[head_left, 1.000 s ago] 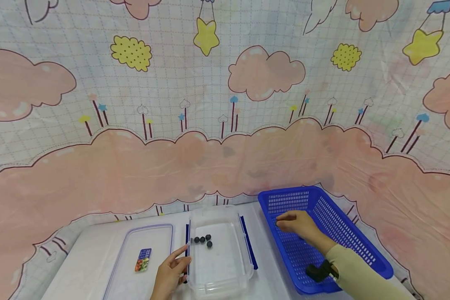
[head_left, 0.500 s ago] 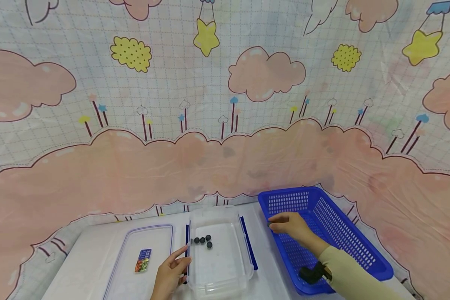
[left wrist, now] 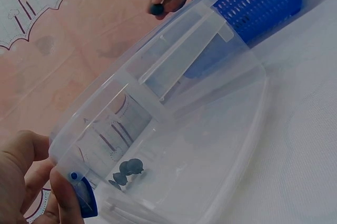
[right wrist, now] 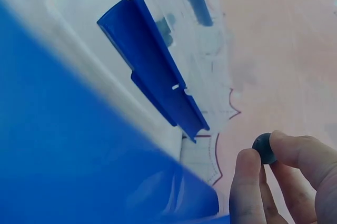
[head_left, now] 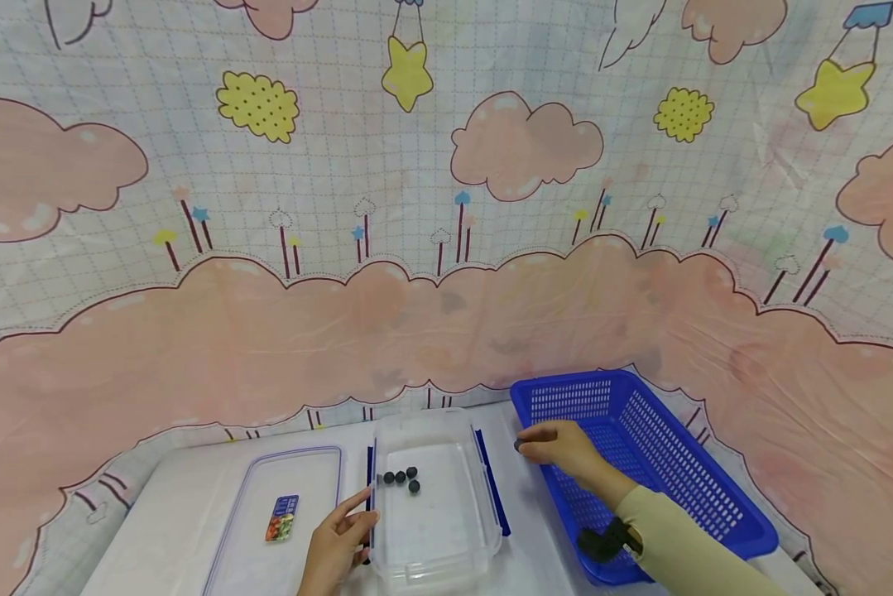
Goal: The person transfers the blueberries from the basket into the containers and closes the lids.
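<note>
A clear plastic storage box (head_left: 446, 530) with blue side latches (head_left: 494, 484) stands in the middle of the table, its top uncovered. My left hand (head_left: 339, 538) holds the box at its left wall, thumb and fingers around the blue latch in the left wrist view. Several small dark balls (head_left: 400, 478) lie inside, towards the left wall. Between thumb and fingertips my right hand (head_left: 565, 447) pinches another dark ball (right wrist: 264, 148), held over the left rim of the blue basket (head_left: 658, 447).
Left of the box lies its flat clear lid (head_left: 245, 530), bearing a colourful label (head_left: 282, 519). A patterned cloth (head_left: 416, 331) hangs behind the white table (head_left: 163, 505). The basket stands to the right, under the right forearm.
My right hand has moved left with the ball, from inside the basket's outline to its left rim. The left hand and the box stay where they were.
</note>
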`<act>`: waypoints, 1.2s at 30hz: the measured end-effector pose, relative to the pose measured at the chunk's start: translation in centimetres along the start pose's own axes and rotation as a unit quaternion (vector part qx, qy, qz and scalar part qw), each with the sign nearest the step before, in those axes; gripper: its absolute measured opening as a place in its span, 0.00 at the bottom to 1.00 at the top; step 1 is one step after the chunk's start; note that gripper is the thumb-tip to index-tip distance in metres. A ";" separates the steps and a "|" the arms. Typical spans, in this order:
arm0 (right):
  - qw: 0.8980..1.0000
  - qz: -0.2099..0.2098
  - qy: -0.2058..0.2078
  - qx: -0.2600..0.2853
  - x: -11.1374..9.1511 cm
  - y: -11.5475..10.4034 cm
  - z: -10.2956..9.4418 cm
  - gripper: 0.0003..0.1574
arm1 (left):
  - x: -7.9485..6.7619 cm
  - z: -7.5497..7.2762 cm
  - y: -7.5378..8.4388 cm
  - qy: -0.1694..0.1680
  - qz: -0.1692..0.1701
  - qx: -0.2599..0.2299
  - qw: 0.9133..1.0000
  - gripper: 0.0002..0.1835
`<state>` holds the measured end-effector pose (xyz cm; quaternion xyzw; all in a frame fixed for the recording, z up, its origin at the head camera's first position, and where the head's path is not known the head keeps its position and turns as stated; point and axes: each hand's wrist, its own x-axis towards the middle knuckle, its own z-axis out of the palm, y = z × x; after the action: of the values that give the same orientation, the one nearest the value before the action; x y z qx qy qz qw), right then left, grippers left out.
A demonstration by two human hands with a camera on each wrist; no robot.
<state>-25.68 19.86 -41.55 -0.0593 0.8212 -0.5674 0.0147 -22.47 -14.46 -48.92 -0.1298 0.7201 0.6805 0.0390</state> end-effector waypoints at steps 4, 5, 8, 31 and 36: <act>1.000 -0.004 -0.007 0.021 0.4 -0.2 0.7 0.19 | 0.0 0.0 0.0 0.001 -0.001 0.000 1.000 0.26; 1.000 -0.005 -0.006 0.024 0.5 -0.3 0.8 0.19 | 0.0 0.0 0.0 0.001 -0.002 0.000 1.000 0.26; 1.000 -0.001 -0.003 0.023 0.8 -0.2 1.3 0.19 | 0.0 0.0 0.0 0.002 -0.007 0.001 1.000 0.26; 1.000 0.010 -0.008 0.019 1.5 -0.7 4.3 0.17 | 0.0 0.0 0.1 -0.003 -0.007 -0.014 1.000 0.27; 1.000 0.014 -0.003 0.027 1.8 -0.5 4.8 0.16 | 0.0 -0.1 0.1 -0.007 -0.004 -0.018 1.000 0.28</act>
<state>-27.00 14.99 -42.77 -0.0487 0.8066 -0.5885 0.0267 -22.44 -14.56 -48.83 -0.1290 0.7068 0.6941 0.0446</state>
